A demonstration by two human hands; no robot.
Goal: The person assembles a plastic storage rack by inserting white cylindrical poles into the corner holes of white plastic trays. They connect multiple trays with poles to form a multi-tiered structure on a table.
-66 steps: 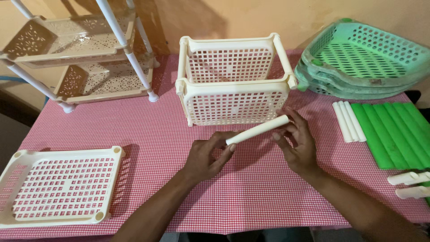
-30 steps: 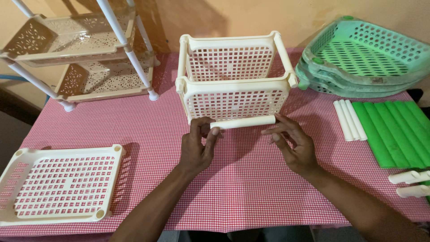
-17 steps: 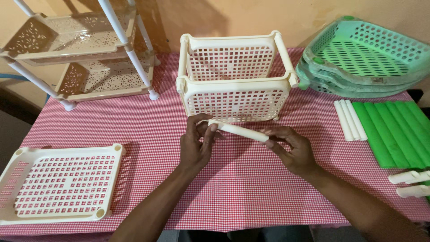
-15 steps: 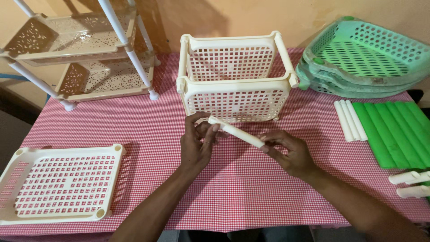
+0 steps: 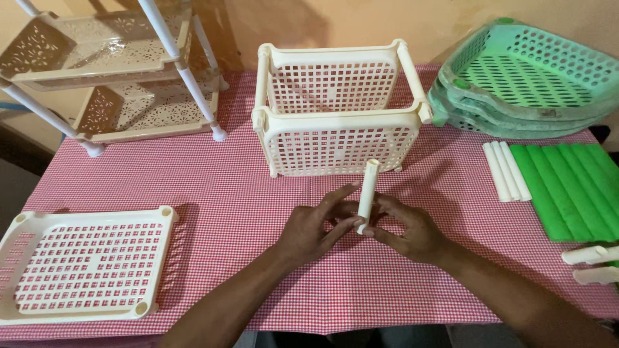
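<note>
At the middle of the red-checked tablecloth (image 5: 213,193), just in front of the cream basket frame (image 5: 335,122), you hold a cream plastic tube (image 5: 368,193) nearly upright. Your left hand (image 5: 316,225) and right hand (image 5: 406,225) meet around its lower end; fingertips of both pinch it there, a narrow grip on the tube, not a full fist. Its top end stands free, overlapping the frame's front lattice wall in this view; I cannot tell whether it touches. Holding it low by the base probably keeps the upper end clear and easy to aim.

The frame stands on the cloth as two perforated trays joined at the corners by short posts, open side up.

Left of you, near the table edge, a single cream perforated tray (image 5: 84,270) lies flat, corner sockets up. Far left, a beige tiered rack (image 5: 122,84) stands assembled on white poles.

Right side: three more cream tubes (image 5: 507,171) lie side by side, touching, next to a row of green tubes (image 5: 570,187), sorted by colour, within your right hand's reach. Behind them, stacked green baskets (image 5: 522,77) are nested. At the right edge lie two short cream pieces (image 5: 593,264), kind unclear.
</note>
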